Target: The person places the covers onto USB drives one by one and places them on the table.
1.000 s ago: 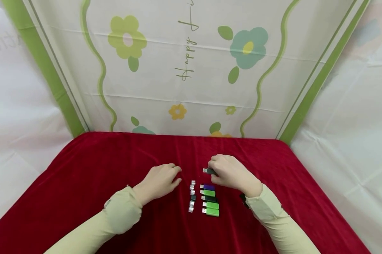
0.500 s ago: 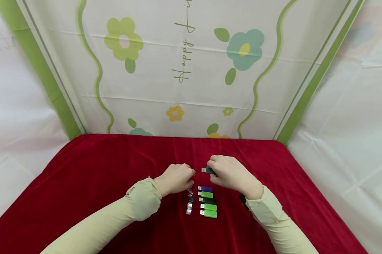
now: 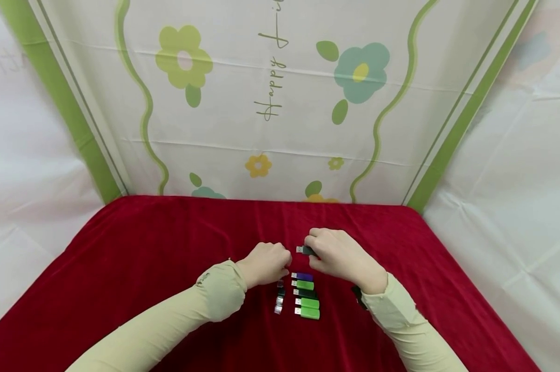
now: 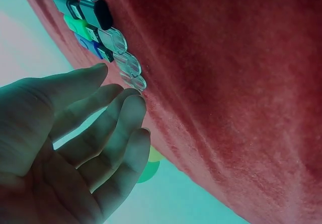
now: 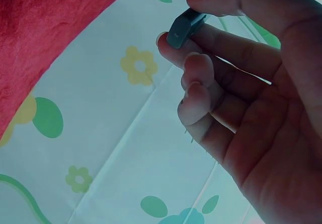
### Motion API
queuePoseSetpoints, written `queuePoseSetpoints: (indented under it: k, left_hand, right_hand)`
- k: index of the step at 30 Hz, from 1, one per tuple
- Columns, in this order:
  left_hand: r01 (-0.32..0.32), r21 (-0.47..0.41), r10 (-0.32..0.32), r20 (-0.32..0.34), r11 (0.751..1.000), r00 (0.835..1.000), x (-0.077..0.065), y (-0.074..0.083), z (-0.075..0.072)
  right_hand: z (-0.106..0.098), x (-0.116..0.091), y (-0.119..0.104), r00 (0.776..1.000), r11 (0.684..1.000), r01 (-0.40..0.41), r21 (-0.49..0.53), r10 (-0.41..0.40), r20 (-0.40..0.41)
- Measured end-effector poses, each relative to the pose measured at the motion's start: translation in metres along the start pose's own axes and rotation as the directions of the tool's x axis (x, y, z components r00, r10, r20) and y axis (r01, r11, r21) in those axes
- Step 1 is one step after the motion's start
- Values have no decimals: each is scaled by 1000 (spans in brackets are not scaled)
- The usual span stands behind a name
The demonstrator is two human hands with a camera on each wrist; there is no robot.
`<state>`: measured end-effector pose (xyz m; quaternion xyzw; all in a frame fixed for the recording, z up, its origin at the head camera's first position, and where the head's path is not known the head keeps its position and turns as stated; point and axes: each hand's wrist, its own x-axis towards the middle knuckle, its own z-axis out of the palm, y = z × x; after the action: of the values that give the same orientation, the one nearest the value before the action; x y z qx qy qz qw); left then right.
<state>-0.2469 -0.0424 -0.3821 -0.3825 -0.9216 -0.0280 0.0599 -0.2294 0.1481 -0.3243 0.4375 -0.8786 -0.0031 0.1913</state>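
Observation:
In the head view my right hand (image 3: 338,256) pinches a dark USB stick (image 3: 308,250), its metal plug pointing left. The right wrist view shows that stick (image 5: 183,30) between thumb and index finger, the other fingers curled. My left hand (image 3: 266,263) is over the far end of a column of caps (image 3: 279,301). In the left wrist view, the bent left fingers and thumb (image 4: 83,83) stand apart beside the farthest clear cap (image 4: 135,80); whether they touch it I cannot tell. A dark cap (image 4: 96,15) lies among the clear ones.
Right of the caps, uncapped USB sticks lie in a column: a purple one (image 3: 303,277), a black one (image 3: 306,294) and several green ones (image 3: 308,313). Red velvet cloth (image 3: 191,232) covers the table. A white flowered curtain (image 3: 233,129) stands behind.
My left hand has moved right, from beside the caps to over the far end of their column, hiding some of them. The right hand holds the dark USB stick almost still.

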Motion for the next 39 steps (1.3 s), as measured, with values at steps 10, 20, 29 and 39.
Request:
queuePoseSetpoints:
  k: [10,20,29,39]
  left_hand:
    - [-2,12,1,27,1000,1000,5,-5,0]
    - [42,72,-48,93,997,994,11,-8,2]
    - [-20,77,12,106,997,994,15,-6,1]
    - [-23,35,17,147,999,989,17,-4,8]
  right_hand:
    - [1,0,0,1000,1000,6,4,-6,-9]
    - [-1,1,-1,1000,1000,8,4,-8,-4]
    - [-2,-1,0,1000,1000,2,1,-2,-6]
    - [-1,-3,0,1000,1000,6,9,-5,-11]
